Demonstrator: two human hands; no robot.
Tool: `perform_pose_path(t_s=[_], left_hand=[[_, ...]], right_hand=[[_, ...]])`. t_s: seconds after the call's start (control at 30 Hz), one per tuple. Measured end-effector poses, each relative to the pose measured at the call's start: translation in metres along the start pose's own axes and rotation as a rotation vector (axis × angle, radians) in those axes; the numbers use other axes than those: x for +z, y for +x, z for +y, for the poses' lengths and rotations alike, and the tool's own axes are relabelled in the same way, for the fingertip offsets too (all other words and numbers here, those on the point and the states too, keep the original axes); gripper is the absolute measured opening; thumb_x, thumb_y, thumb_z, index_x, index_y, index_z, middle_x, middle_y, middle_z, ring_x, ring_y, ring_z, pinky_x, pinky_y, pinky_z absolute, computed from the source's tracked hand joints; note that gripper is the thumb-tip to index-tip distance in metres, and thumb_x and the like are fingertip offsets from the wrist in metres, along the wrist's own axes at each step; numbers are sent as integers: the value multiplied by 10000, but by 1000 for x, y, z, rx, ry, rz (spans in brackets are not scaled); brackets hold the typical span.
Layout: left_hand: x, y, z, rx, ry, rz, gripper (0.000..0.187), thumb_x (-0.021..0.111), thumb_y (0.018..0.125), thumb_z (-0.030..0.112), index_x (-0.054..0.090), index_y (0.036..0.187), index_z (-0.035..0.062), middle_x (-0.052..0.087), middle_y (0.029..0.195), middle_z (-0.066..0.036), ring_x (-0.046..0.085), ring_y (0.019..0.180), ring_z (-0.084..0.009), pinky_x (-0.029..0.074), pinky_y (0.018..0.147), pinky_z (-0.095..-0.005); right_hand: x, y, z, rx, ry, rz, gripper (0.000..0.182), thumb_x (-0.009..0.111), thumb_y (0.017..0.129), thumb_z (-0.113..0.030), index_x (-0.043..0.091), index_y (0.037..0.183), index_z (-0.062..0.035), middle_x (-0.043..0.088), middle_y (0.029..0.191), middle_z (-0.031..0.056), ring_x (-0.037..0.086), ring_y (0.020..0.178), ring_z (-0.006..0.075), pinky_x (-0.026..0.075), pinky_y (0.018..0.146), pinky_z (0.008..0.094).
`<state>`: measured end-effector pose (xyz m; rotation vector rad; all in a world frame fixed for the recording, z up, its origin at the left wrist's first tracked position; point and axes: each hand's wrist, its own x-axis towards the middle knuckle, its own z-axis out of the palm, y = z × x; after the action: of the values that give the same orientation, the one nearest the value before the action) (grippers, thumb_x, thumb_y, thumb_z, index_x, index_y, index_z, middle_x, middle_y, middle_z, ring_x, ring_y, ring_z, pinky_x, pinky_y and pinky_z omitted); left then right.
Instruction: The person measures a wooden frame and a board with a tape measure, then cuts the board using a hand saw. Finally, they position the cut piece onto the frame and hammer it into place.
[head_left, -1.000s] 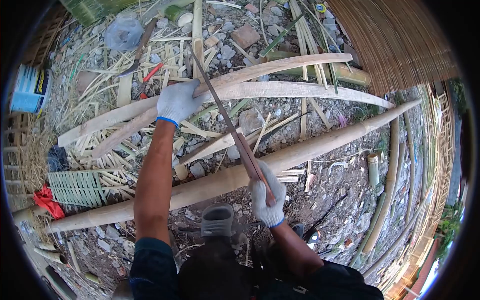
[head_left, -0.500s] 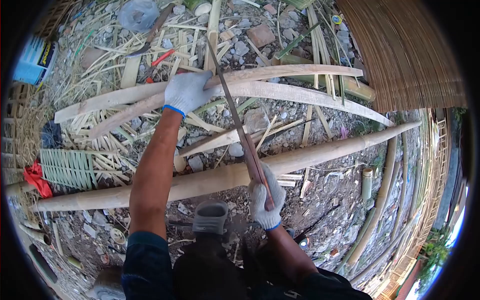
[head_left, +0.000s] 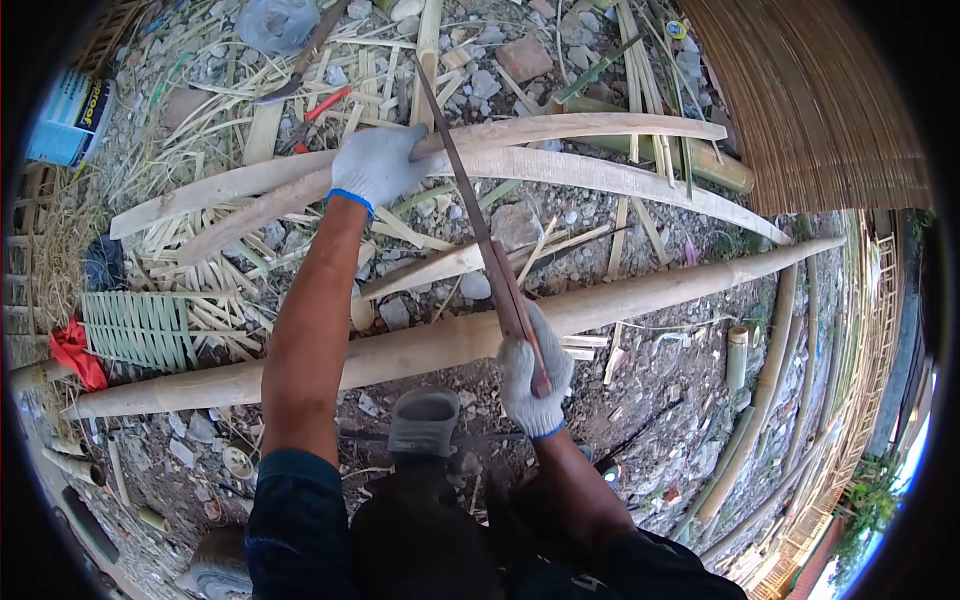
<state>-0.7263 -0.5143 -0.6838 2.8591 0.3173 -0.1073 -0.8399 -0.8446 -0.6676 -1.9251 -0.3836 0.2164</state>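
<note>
– Your left hand (head_left: 378, 165) is closed around the curved slat (head_left: 580, 124); your right hand (head_left: 520, 388) clasps the long-bladed tool (head_left: 484, 232) firmly.
– Noted; your tool crosses over that slat, just beside your left hand; the pole (head_left: 640, 292) lies nearer you.

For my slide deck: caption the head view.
Gloved right hand grips a long-bladed tool; gloved left hand holds a curved strip.

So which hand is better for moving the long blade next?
Probably the right hand: it grips the handle of the blade. The left hand is busy holding the strip, near where the blade crosses it in view.
</note>
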Motion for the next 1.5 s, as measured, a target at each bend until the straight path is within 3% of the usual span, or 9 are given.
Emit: perform_pose_path(t_s=[0.17, 0.4, 0.63, 0.73, 0.87, 1.03, 1.17, 1.27, 1.5], left_hand=[[-4, 3, -2, -4, 12, 18, 525, 670, 951, 519, 707, 1323, 150, 786, 1026, -192, 757, 974, -395, 596, 851, -538], [0, 1, 0, -10, 17, 20, 495, 684, 954, 516, 720, 1286, 150, 787, 1011, -189, 760, 965, -396, 600, 848, -525], [-4, 2, -1, 9, 25, 20, 477, 685, 949, 493, 713, 1278, 149, 788, 1030, -193, 762, 982, -391, 601, 853, -525], [-3, 4, -3, 8, 18, 14, 479, 673, 956, 505, 707, 1284, 157, 787, 1027, -201, 762, 979, -394, 600, 847, -530], [-4, -1, 3, -24, 2, -10, 429, 679, 946, 436, 689, 1270, 155, 782, 1022, -199, 753, 994, -394, 593, 852, -534], [-1, 1, -1, 20, 22, 69, 514, 671, 966, 514, 698, 1314, 137, 790, 1022, -194, 764, 970, -394, 604, 836, -522], [1, 5, -4, 24, 26, 36, 491, 698, 945, 503, 708, 1269, 134, 789, 984, -189, 763, 951, -399, 603, 824, -524], [-1, -1, 0, 23, 9, 71, 466, 704, 942, 486, 709, 1241, 129, 783, 965, -198, 760, 938, -407, 597, 822, -534], [-4, 2, 2, 20, 29, 43, 455, 682, 963, 474, 705, 1271, 140, 788, 989, -191, 764, 956, -390, 600, 821, -530]], right_hand=[[40, 92, -27, 126, 114, -20, 450, 641, 1035, -153, 606, 1439, 42, 775, 1112, 206, 755, 899, 210, 581, 785, 341], [-15, -15, 1, 64, 54, -48, 467, 627, 1037, -201, 608, 1440, 34, 744, 1253, 247, 755, 1154, 358, 581, 956, 400], [32, 88, -36, 78, 63, -38, 452, 643, 1050, -196, 604, 1415, 68, 778, 1058, 217, 783, 935, 271, 604, 811, 385], [7, 34, -23, -141, 12, 35, 453, 628, 1055, -194, 598, 1429, 60, 777, 1081, 210, 782, 963, 260, 599, 820, 374], [-15, -3, -17, -30, -26, -18, 449, 639, 1040, -197, 614, 1419, 43, 774, 1122, 210, 775, 1004, 273, 601, 860, 411], [42, 105, -31, 9, 61, 18, 421, 644, 1032, -180, 637, 1388, 45, 769, 1048, 202, 777, 945, 260, 592, 816, 380], [13, 46, -24, -123, 36, 80, 436, 642, 1034, -181, 627, 1408, 43, 772, 1083, 227, 784, 975, 281, 598, 857, 388], [-7, -11, 8, 20, 156, 31, 454, 643, 1029, -190, 620, 1411, 55, 779, 1110, 225, 790, 1026, 262, 599, 863, 359], [33, 88, -40, 20, 82, 53, 400, 638, 1042, -156, 633, 1373, 68, 765, 938, 151, 711, 773, 161, 571, 723, 319]])
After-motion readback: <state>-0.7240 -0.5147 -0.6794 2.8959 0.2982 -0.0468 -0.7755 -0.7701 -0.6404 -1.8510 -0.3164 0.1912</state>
